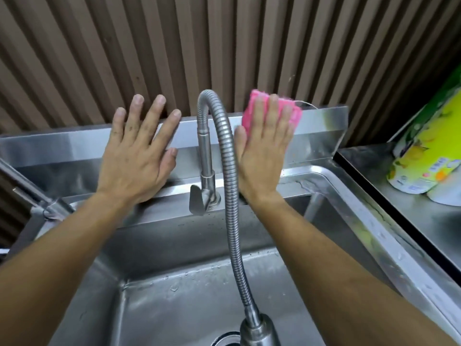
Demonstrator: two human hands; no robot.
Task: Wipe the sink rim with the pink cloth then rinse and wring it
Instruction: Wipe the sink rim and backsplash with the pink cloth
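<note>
My right hand (264, 151) lies flat, fingers together, pressing the pink cloth (252, 106) against the steel back panel of the sink (321, 121), right of the tap. Only the cloth's top and edges show past my fingers. My left hand (139, 151) rests flat with fingers spread on the same panel, left of the tap, holding nothing. The sink basin (189, 308) is wet, with its rim (369, 213) running down the right side.
A flexible steel tap (229, 171) arches between my hands, its spout hanging over the drain (224, 339). Its lever (197, 201) points down. A steel counter at the right carries yellow-green paper-roll packs (424, 151). A second tap (30, 196) stands at the left. Ribbed brown wall (224, 41) behind.
</note>
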